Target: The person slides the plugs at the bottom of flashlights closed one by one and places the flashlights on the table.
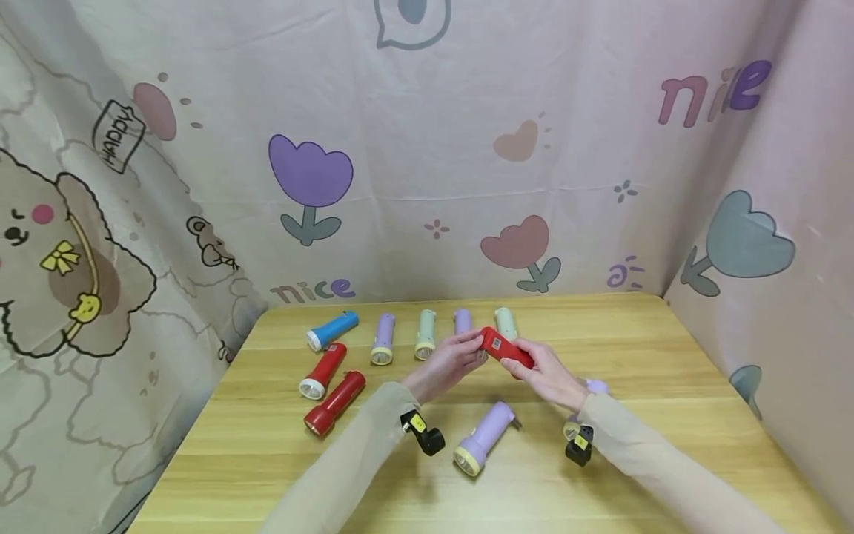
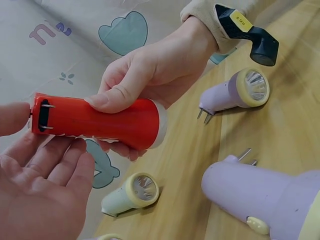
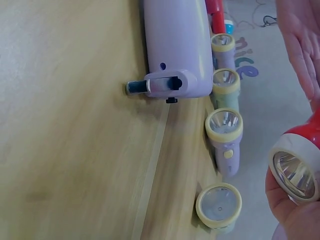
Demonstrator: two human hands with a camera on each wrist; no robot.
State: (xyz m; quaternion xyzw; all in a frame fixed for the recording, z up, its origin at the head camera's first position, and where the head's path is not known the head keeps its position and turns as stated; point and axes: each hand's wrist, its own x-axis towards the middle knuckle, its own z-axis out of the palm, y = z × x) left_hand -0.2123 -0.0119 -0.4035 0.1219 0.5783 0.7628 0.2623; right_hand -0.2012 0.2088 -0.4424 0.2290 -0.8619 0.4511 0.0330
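A red flashlight (image 1: 508,351) with a white rim is held up off the table between both hands. My right hand (image 2: 150,72) grips its body near the lens end, thumb on top and fingers underneath. My left hand (image 2: 45,195) is at the tail end. Its thumb presses the end face and its fingers lie under the tail. Two metal prongs (image 2: 47,116) lie in a dark slot near that end. A purple flashlight (image 1: 485,437) rests below the hands, its plug prongs sticking out (image 3: 137,87). The lens (image 3: 296,175) faces the right wrist view.
On the wooden table (image 1: 667,356) lie two red flashlights (image 1: 327,369) (image 1: 336,404) and a blue one (image 1: 332,330) at left. Purple (image 1: 383,337) and green flashlights (image 1: 425,334) form a back row. Another purple flashlight (image 2: 235,91) lies by the right forearm. Printed curtains (image 1: 414,148) surround the table.
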